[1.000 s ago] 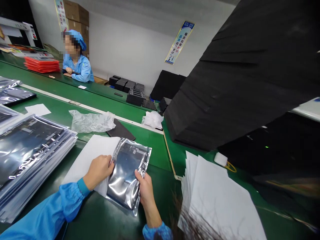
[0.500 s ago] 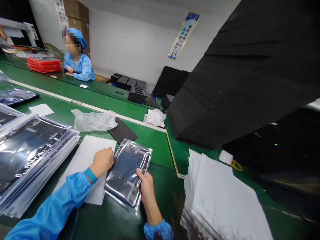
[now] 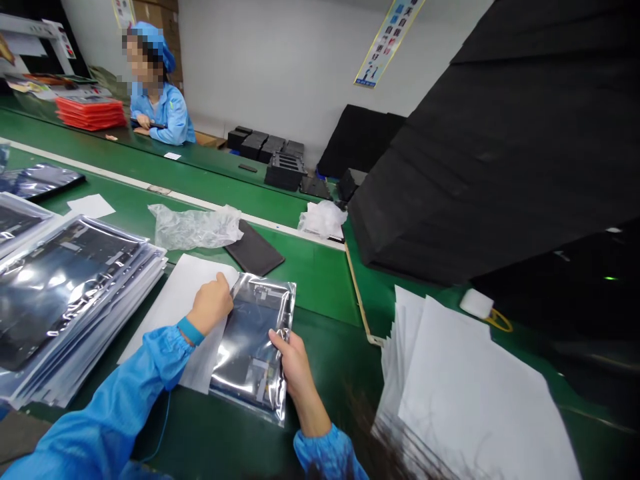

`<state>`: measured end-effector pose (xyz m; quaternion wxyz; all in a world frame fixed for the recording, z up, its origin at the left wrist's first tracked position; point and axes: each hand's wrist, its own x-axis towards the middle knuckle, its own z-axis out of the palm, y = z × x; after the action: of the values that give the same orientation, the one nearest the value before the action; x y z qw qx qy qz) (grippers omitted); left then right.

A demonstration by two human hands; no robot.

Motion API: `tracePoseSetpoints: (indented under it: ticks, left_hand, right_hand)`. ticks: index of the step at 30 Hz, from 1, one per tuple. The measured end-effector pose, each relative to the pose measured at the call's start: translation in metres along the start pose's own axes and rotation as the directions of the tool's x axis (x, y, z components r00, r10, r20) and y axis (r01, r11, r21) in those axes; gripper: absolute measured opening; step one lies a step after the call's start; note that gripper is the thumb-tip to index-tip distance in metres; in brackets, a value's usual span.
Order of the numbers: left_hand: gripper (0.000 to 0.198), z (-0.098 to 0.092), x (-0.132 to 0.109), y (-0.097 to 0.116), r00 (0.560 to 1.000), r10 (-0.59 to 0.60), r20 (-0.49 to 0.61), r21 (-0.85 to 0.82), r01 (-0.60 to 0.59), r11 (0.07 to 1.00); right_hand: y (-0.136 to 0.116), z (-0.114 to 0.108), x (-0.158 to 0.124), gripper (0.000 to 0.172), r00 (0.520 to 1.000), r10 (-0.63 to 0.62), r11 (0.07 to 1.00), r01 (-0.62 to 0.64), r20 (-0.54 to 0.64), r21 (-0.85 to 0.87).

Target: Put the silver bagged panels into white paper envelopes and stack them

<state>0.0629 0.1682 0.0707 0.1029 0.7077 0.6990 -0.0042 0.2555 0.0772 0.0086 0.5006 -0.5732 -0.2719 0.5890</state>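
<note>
2 hands [image 3: 213,305] [image 3: 295,368] on ESD bag [image 3: 253,350] edges

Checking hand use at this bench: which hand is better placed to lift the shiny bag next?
Probably the right hand: it is closed on the right edge of the anti-static bag. The left hand only reaches the bag's upper left corner, and sits mostly over the white paper sheet.

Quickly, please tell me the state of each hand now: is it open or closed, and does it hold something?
Left hand: closed, pinching the edge of the silver anti-static bag.
Right hand: closed, gripping the bag's right edge.
</note>
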Motion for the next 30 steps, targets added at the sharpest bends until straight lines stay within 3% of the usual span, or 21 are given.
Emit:
tracePoseSetpoints:
  ticks: [6,14,18,24,30]
  left_hand:
    - [0.032,-0.008,0.011,0.001,0.999,-0.004,-0.042,-0.003,0.004,1.000]
    - [0.031,-0.035,0.027,-0.012,0.974,-0.032,-0.225,-0.139,0.001,0.990]
    - [0.026,-0.046,0.028,-0.024,0.950,-0.038,-0.311,-0.250,-0.043,0.967]
    - [0.022,-0.053,0.029,-0.036,0.912,-0.102,-0.396,-0.426,-0.085,0.901]
    - [0.022,-0.064,0.025,-0.040,0.923,-0.074,-0.377,-0.604,-0.185,0.775]
  right_hand:
    - [-0.002,0.000,0.000,0.043,0.998,-0.057,0.996,0.057,0.011,-0.064]
    - [-0.009,-0.002,-0.007,0.041,0.951,-0.269,0.920,0.300,0.152,-0.251]
    - [-0.009,-0.004,-0.009,0.042,0.935,-0.319,0.886,0.352,0.155,-0.301]
    - [-0.012,-0.005,-0.022,0.045,0.925,-0.323,0.841,0.377,0.198,-0.388]
    - [-0.016,-0.005,-0.033,0.046,0.926,-0.334,0.797,0.378,0.178,-0.471]
